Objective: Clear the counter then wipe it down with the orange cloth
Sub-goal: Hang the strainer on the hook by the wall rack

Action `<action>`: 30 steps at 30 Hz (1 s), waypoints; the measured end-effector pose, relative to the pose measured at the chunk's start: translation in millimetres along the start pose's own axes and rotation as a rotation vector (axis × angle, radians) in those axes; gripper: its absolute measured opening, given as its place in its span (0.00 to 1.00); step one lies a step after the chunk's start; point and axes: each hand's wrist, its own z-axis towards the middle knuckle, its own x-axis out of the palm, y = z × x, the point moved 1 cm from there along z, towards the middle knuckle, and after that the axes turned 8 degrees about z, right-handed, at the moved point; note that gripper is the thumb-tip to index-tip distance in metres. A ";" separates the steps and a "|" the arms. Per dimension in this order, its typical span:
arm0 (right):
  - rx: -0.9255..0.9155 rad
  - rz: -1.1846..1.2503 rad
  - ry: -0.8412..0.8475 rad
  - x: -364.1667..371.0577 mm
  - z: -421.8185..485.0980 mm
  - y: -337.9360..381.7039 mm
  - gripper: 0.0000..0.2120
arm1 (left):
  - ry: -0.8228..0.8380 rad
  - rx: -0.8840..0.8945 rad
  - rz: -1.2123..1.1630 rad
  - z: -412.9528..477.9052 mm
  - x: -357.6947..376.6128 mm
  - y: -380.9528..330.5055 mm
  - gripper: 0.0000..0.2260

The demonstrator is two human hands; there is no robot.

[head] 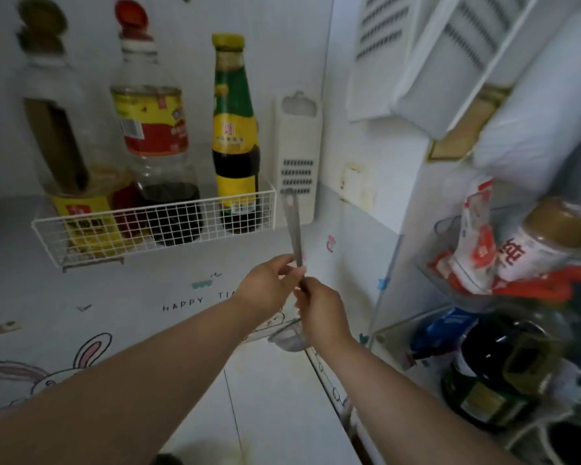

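Observation:
Both hands hold a long metal utensil (295, 229) upright in front of the wall corner. Its thin handle rises to a tip beside the white grater (297, 156). A shiny bowl-shaped end (287, 340) shows below my hands. My left hand (269, 286) pinches the handle from the left. Just beneath it, my right hand (319, 310) grips the handle. No orange cloth is in view. A white tiled surface (275, 414) lies under my arms.
A white wire shelf (155, 226) on the wall carries three sauce bottles. The wall has a rabbit sticker with lettering (182, 302). On the right, clear racks (450, 280) hold packets, a jar and dark bottles. White slotted boards (416, 45) hang above.

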 end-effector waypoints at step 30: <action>0.070 -0.267 -0.084 -60.6 161.7 113.4 0.12 | 0.045 -0.003 0.324 -6.5 -61.8 12.4 0.18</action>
